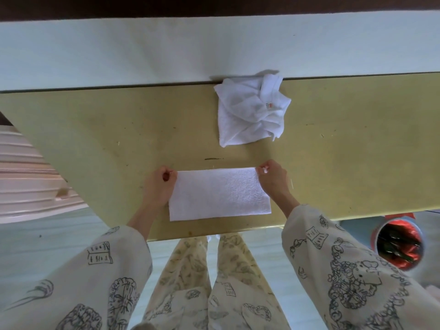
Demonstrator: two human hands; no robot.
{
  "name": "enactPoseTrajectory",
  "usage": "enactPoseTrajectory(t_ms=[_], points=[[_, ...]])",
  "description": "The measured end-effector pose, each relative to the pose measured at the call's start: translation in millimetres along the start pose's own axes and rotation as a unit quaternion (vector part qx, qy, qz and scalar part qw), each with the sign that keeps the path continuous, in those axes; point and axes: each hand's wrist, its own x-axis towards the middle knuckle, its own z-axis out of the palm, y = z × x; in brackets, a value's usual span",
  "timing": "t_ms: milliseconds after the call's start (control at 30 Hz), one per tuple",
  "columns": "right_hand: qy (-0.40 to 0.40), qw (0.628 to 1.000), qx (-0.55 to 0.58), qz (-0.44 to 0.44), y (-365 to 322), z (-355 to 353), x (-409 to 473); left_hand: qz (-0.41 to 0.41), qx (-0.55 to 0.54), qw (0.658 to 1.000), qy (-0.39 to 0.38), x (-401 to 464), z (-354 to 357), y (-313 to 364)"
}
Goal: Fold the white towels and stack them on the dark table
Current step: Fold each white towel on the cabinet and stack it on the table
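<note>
a flat, nubby folded towel (219, 194) lies near the table's (95, 129) front edge, left hand (160, 184) and right hand (273, 178) each pinching a far corner. a crumpled towel (250, 110) sits well beyond against the wall, bare tabletop open either side.

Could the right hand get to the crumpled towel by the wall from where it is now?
Probably yes. The right hand pinches the far right corner of the flat towel, so it must let go first. The crumpled towel lies straight beyond it on the table, with only bare tabletop between.

Folded towel (217, 194) nubby white terry cloth, crumpled towel (252, 110) soft cloth, table (119, 129) smooth matt, scuffed
</note>
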Motion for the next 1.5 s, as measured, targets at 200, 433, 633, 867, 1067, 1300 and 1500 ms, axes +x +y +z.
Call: enactPoseTrajectory(t_ms=[200,433,633,867,1067,1300,1500], points=[[0.003,1.000,-0.010,0.006,-2,2,2,-0.014,-0.017,1.000,0.013,-2,4,2],[0.011,0.999,0.040,0.019,-2,0,-2,-0.033,-0.078,0.996,0.041,-4,6,-1],[0.020,0.996,0.081,0.036,-1,-1,-3,-0.034,-0.093,0.994,0.046,-8,3,3],[0.053,0.996,0.061,0.022,0,5,1,-0.027,-0.095,0.993,0.059,-5,5,-2],[0.134,0.989,-0.048,-0.048,0,10,-9,0.006,-0.035,0.991,0.129,-10,9,-4],[0.122,0.892,-0.221,-0.376,17,60,-39,0.307,0.260,0.913,0.071,-39,65,-15],[0.104,0.887,-0.254,-0.372,48,70,-26,0.359,0.336,0.870,0.037,-16,71,-34]])
